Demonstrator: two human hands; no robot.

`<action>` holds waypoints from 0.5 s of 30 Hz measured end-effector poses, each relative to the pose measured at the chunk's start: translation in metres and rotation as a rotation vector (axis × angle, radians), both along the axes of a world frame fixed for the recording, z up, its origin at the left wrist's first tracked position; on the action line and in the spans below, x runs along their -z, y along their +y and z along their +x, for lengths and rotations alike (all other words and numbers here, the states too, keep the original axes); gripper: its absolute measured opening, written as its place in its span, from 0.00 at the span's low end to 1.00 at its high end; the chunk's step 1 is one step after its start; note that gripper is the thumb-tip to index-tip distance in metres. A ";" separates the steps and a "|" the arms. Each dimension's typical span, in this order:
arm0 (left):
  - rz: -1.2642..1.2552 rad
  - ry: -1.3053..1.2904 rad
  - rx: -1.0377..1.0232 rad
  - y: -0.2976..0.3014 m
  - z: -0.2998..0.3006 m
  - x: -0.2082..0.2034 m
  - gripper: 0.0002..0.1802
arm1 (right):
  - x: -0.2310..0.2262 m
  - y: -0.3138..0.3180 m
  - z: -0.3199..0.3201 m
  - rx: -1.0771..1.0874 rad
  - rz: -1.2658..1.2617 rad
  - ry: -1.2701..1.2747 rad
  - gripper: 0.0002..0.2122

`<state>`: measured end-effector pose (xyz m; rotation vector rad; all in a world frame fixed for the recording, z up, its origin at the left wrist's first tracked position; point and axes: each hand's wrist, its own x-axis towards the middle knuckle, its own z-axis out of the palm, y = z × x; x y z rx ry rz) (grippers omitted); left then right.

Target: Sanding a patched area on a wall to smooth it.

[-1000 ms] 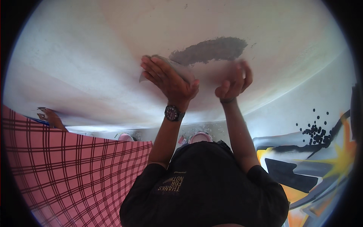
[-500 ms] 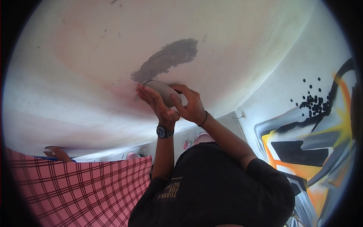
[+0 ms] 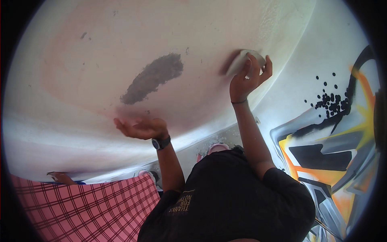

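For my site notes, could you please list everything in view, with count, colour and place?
Curved surface: one, off-white and pinkish, top
Patch: one, dark grey, on that surface
Specks: several, dark, around the patch
Pad: one, pale grey, upper right, held
Wall: one, white, right
Mural: one, multicoloured, on the wall
Tubs: two, pinkish, lower centre, partly hidden
Plaid sheet: one, pink with dark lines, lower left
Co-worker's hand: one, bare, far left
Shirt: one, black, bottom centre
Watch: one, dark, left wrist
Bracelet: one, dark, right wrist
Left hand: one, bare, empty, below the patch
Right hand: one, bare, holding the pad
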<state>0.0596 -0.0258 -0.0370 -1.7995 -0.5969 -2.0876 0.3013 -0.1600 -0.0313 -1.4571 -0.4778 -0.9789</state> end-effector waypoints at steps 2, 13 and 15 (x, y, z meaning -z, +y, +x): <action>0.015 -0.069 -0.082 0.007 -0.003 -0.012 0.27 | 0.000 0.002 0.001 0.102 -0.052 -0.006 0.09; 0.016 0.026 -0.083 0.017 -0.005 -0.005 0.32 | 0.004 0.030 -0.013 -0.140 -0.210 0.002 0.35; 0.017 0.016 -0.058 0.016 -0.002 -0.007 0.33 | 0.005 0.031 -0.012 -0.143 -0.212 0.007 0.36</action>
